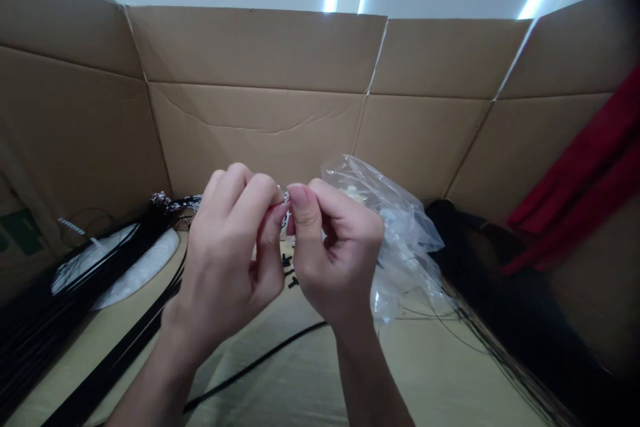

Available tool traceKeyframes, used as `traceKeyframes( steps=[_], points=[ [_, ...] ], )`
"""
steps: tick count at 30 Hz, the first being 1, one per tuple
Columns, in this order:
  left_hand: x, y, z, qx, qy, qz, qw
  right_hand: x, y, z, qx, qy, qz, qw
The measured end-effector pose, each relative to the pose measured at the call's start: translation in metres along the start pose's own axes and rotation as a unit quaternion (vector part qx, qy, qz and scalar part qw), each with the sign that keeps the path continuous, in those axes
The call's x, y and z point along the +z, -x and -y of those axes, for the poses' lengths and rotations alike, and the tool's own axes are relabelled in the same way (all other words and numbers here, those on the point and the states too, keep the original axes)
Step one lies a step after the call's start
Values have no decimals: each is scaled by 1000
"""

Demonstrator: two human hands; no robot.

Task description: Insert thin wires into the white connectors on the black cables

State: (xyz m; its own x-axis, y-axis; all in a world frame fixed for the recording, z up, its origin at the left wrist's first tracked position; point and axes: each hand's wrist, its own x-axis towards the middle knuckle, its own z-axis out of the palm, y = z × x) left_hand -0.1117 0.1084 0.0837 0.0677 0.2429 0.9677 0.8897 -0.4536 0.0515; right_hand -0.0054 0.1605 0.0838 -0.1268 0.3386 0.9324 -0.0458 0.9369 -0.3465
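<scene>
My left hand and my right hand are raised together at the middle of the view, fingertips meeting. Both are closed in a pinch on a tiny shiny piece between thumb and forefinger; what it is I cannot make out. A crumpled clear plastic bag with small pale parts inside sits just behind and to the right of my right hand, and its lower fingers seem to hold it. A few small black bits lie on the cardboard below the hands.
Brown cardboard walls enclose the work surface. Bundles of thin black strands lie at the left over a white pad. More black strands spread at the right. A red cloth hangs at the right wall.
</scene>
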Motion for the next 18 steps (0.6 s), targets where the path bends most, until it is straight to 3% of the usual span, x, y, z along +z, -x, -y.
traceKeyframes(
  steps=[7,12,18],
  points=[
    [6,4,-8,-29,-51,-60,996,12,4,1,35,-64,-40,997],
    [10,6,-8,-35,-76,-83,993,17,6,-2,84,-148,-61,984],
    [13,6,-6,-39,-81,-98,991,23,8,-5,96,-186,-95,973]
  ],
)
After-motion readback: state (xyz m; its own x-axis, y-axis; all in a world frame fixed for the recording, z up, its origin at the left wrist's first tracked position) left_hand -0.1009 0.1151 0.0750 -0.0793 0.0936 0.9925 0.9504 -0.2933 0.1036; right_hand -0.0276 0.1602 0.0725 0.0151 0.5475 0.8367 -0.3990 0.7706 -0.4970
